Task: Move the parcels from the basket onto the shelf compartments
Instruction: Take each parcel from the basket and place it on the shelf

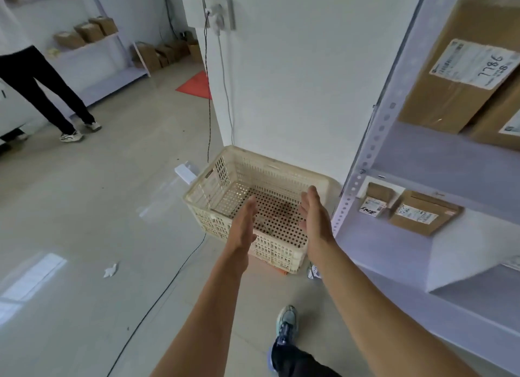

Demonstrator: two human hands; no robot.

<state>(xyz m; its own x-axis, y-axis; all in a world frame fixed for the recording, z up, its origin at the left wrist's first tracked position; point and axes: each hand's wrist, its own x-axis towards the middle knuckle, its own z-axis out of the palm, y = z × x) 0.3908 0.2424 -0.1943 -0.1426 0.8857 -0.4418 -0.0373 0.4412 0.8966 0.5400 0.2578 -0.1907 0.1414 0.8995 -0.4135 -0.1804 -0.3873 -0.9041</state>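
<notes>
Basket (267, 174) beneath left grip (243, 227), right grip (315, 216)

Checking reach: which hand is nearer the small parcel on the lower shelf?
Right. The right hand is left of the small parcel; the left hand farther left, over the basket.

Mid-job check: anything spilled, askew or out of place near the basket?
A crumpled white scrap lies loose on the floor left of the basket, and a white parcel on the right-hand shelf lies tilted rather than flat. The basket stands level.
</notes>
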